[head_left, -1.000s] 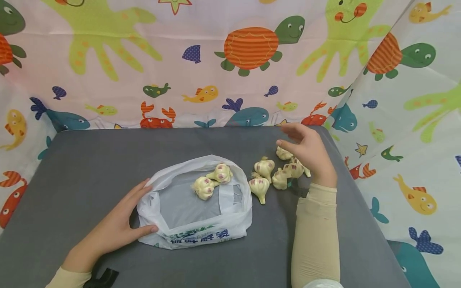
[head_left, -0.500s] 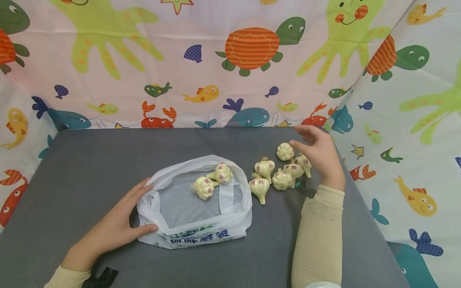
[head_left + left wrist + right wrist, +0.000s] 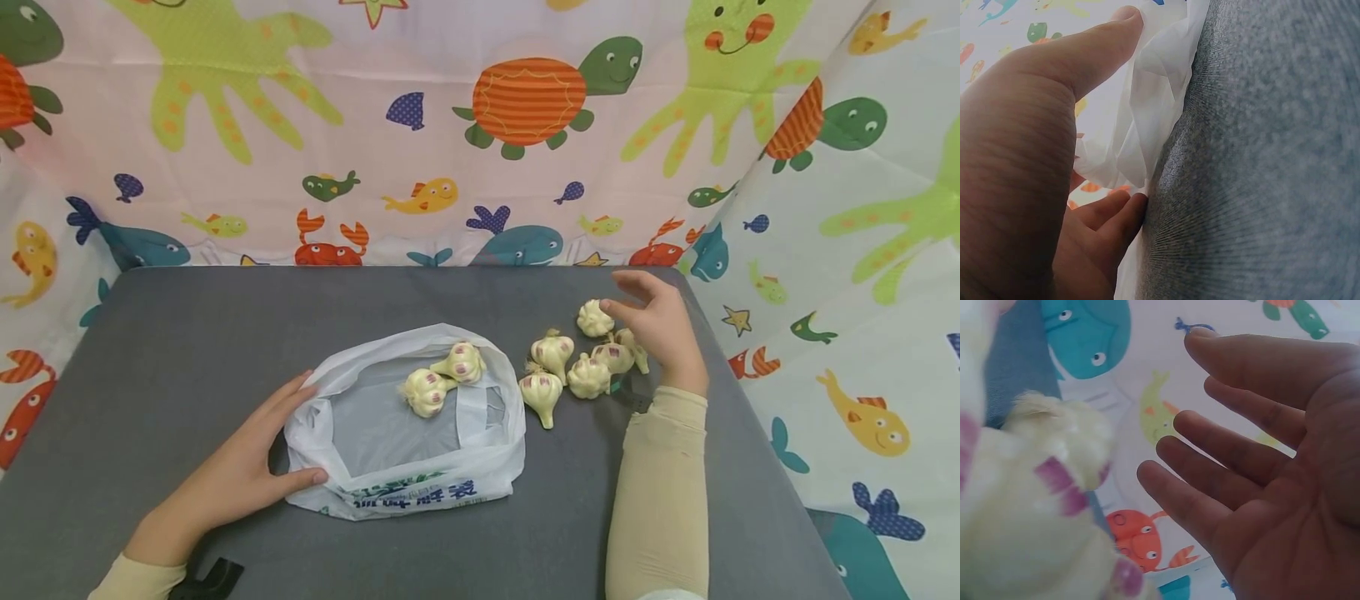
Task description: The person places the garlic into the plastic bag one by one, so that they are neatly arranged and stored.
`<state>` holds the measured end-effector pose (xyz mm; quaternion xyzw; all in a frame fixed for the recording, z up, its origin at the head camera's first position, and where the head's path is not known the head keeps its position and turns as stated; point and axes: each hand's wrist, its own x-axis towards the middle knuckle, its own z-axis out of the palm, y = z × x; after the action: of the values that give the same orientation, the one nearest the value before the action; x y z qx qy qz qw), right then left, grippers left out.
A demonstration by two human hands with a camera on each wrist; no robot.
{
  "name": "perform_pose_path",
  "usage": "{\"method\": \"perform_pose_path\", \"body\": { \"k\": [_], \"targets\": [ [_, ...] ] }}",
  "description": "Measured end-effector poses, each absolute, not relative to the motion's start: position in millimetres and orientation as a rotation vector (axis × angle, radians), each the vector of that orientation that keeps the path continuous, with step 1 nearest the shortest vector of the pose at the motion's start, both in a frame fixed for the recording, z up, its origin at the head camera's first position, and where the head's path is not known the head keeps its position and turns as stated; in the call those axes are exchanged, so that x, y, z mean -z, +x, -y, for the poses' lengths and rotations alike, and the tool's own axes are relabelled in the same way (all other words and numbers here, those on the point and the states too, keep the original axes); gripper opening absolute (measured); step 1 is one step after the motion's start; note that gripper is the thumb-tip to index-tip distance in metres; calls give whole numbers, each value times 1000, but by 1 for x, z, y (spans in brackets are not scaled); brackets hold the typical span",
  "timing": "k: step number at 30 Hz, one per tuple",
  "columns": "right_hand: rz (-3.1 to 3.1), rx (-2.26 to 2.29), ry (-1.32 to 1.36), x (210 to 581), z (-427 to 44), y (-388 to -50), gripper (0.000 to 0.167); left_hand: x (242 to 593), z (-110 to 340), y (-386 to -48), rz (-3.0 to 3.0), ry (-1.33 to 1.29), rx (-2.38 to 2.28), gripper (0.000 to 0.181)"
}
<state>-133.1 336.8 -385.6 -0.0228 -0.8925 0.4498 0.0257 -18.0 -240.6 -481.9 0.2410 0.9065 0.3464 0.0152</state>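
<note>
A white plastic bag (image 3: 480,462) with its mouth spread wide lies on the grey table, and two garlic bulbs (image 3: 425,392) rest inside it. My left hand (image 3: 232,475) lies against the bag's left side, thumb and fingers spread along its edge; the left wrist view shows the thumb beside the white plastic (image 3: 1154,106). Right of the bag is a group of several garlic bulbs (image 3: 540,392). Over the group's far right part my right hand (image 3: 663,333) hovers, its thumb near the farthest bulb (image 3: 595,318). In the right wrist view its fingers are extended and hold nothing, beside large blurred bulbs (image 3: 1029,519).
The grey table (image 3: 225,333) ends at a curtain (image 3: 420,50) printed with sea animals, which rises behind it and along both sides. A dark strap (image 3: 213,579) shows by the left wrist.
Compared with a second ago, my right hand has shifted to the right, uncovering more of the garlic, then slightly back toward the left. My left hand and the bag have hardly moved.
</note>
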Motion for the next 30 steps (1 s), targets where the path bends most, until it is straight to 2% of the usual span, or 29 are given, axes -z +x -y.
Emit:
{"method": "perform_pose_path", "body": {
  "k": [8,30],
  "targets": [
    [2823,-1397,-76,399,-339,-136,57,478,238,-19,-2812,816,-1119,115],
    [2944,-1331,-29,413,-331,-148,56,478,240,-17,-2813,709,-1080,116]
  ]
}}
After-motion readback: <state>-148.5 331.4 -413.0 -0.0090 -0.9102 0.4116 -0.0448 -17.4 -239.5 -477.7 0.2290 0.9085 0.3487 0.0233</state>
